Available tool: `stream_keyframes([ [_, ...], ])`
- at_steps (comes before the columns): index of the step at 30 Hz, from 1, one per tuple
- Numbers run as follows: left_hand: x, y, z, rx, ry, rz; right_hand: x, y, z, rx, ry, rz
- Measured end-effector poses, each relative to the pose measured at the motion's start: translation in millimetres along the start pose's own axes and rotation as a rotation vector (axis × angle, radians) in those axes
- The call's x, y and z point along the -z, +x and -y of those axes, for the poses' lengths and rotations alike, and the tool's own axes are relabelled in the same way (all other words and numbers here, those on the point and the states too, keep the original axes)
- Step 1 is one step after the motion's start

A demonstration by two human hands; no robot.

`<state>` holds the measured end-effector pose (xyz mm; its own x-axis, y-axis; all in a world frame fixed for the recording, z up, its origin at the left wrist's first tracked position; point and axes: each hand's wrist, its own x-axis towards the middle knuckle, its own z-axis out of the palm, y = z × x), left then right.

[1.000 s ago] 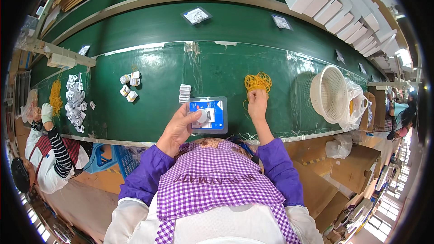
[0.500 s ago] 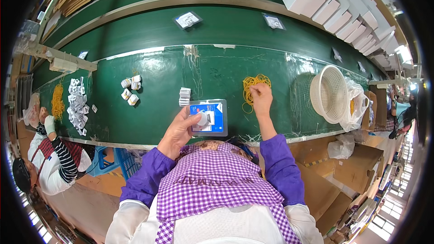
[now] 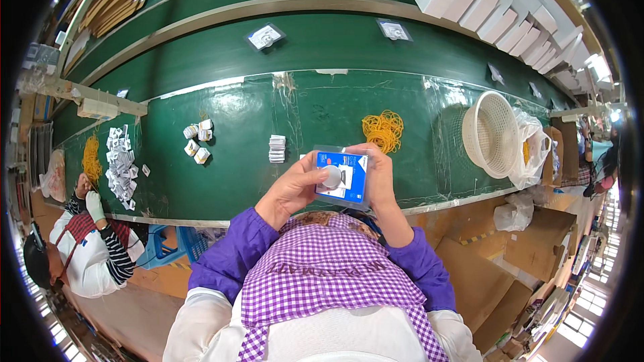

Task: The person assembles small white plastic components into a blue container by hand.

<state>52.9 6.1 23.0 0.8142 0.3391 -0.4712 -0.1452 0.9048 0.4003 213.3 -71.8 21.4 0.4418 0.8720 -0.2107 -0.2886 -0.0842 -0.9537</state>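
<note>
In front of my apron, a flat clear plastic pack with a blue card is held between my two hands. A round white disc shows on its face. My left hand is closed on the left side, its thumb pressed at the disc. At the right side my right hand grips the edge, fingers partly hidden behind the pack; I cannot tell whether a band is in them. Just beyond lies a heap of yellow rubber bands. A short row of small folded white papers sits left of it.
Bundled white papers and a larger loose pile lie leftward. A co-worker's gloved hand is at far left. A white basket and plastic bag stand right. Packs lie on the green belt beyond.
My right hand has come from the rubber bands to the pack's right edge. The pack has moved right and tilted. Packs on the belt have shifted left.
</note>
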Motion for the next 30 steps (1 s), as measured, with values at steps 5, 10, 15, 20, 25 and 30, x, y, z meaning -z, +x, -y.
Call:
stream_keyframes([
  [5, 0, -8, -4, -0.014, -0.116, 0.014, 8, 1, 8, -0.143, 0.025, -0.009],
  [10, 13, -2, -28, -0.243, -0.016, -0.196, 35, -21, 9, -0.466, 0.734, 0.418],
  [15, 3, 2, -25, -0.381, 0.027, -0.36, 18, -15, 30, -0.284, 0.699, 0.098],
  [20, -5, 8, -28, -0.447, -0.075, -0.399, 11, -15, 27, -0.228, 0.541, 0.407],
  [25, -8, 7, -17, -0.493, 0.535, -0.288, 22, 11, 10, 0.171, -0.113, 0.223],
  [30, -1, 14, -2, -0.228, 0.329, -0.265, 13, 19, 25, 0.171, -0.362, 0.486],
])
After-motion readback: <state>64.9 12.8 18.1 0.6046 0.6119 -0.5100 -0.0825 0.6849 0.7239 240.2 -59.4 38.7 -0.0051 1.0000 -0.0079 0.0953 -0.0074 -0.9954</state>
